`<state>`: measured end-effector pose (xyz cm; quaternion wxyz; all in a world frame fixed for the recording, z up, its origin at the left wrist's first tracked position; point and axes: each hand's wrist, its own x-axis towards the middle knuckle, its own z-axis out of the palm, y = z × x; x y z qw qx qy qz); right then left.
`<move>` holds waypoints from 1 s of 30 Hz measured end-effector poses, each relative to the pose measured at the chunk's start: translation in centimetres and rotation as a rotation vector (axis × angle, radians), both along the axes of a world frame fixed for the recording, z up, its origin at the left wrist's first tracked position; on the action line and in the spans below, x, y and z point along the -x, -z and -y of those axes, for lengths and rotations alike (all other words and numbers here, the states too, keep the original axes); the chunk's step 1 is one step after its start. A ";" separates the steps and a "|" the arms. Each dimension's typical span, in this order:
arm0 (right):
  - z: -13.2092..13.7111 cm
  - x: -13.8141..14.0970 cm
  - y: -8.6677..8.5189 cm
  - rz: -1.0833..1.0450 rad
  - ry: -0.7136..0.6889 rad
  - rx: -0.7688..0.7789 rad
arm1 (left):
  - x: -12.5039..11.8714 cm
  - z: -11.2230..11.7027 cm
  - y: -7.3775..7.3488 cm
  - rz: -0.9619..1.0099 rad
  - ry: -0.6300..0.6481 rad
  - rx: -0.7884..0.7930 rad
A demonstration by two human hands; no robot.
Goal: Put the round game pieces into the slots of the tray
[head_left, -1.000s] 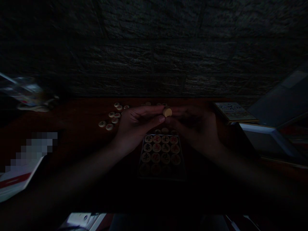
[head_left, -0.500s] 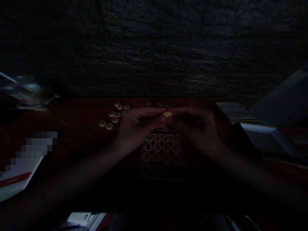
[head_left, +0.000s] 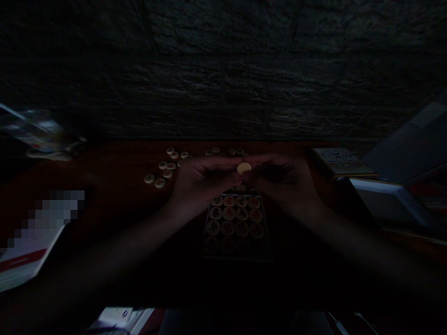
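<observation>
From afar, I hold a pale xiangqi piece (head_left: 244, 168) clamped between left hand (head_left: 193, 184) and right hand (head_left: 288, 184), seemingly for two-sided steadiness, in view just past the box's (head_left: 267, 232) far edge. Boxed discs (head_left: 228, 213) sit in rows, probably for snugness; loose discs (head_left: 159, 183) restrict leftward room, and the stone wall (head_left: 223, 83) bounds the desk (head_left: 122, 163).

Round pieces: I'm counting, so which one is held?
The piece pinched between left hand and right hand; other visible pieces lie in rows or scattered.
</observation>
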<state>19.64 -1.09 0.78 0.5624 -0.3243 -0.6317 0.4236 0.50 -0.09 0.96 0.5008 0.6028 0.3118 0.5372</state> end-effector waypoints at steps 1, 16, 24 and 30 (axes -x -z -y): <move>0.0 0.0 0.0 -0.006 0.001 0.012 | 0.0 0.0 0.0 -0.011 0.009 -0.011; 0.1 0.3 -0.1 -0.060 0.040 0.201 | 0.0 0.0 0.0 0.042 0.061 0.062; 0.1 0.2 0.0 -0.075 -0.039 0.134 | 0.0 -0.5 0.1 0.167 0.061 0.171; 0.0 0.0 0.2 -0.048 -0.051 0.099 | 0.0 -0.3 0.0 0.147 0.056 0.162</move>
